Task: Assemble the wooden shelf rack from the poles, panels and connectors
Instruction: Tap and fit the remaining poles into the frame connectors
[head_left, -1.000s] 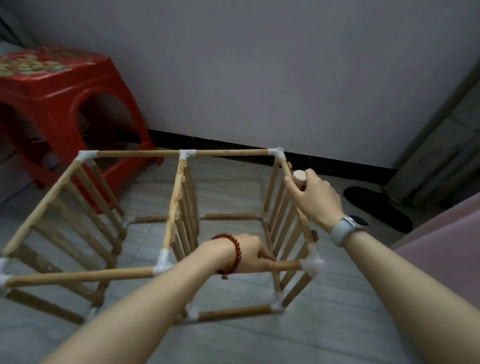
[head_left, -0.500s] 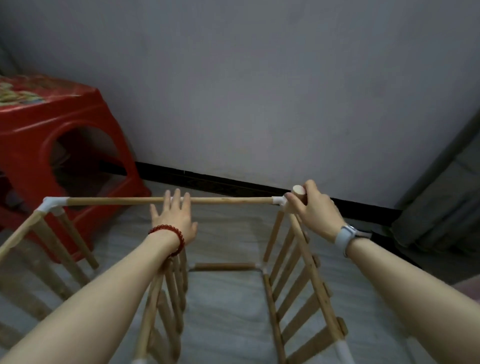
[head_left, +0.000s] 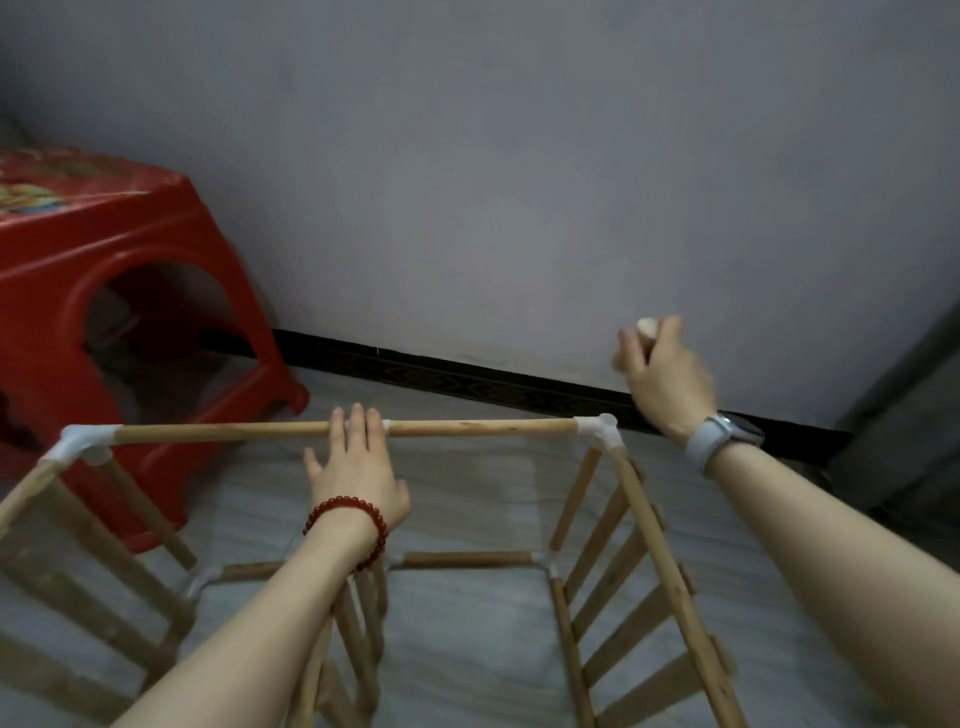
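Observation:
The wooden shelf rack (head_left: 654, 525) stands on the floor, built of round poles, slatted panels and white plastic connectors. My left hand (head_left: 358, 467), with a red bead bracelet, lies flat with straight fingers on the far top pole (head_left: 478, 427), over the middle connector. My right hand (head_left: 662, 376), with a grey watch on the wrist, is raised above the far right corner connector (head_left: 600, 430). It grips a short wooden piece (head_left: 647, 327) whose round pale end sticks out of the fist. The far left corner connector (head_left: 83, 441) joins the left slatted panel (head_left: 88, 587).
A red plastic stool (head_left: 104, 291) stands at the left against the grey wall (head_left: 519, 182). A black skirting strip (head_left: 457, 382) runs along the wall's foot. A dark curtain or door edge (head_left: 904, 415) is at the right. The floor (head_left: 467, 639) is pale tile.
My left hand left the near pole and now lies on the far top pole. My right hand lifted off the far right corner, still gripping the wooden piece. The view tilted up.

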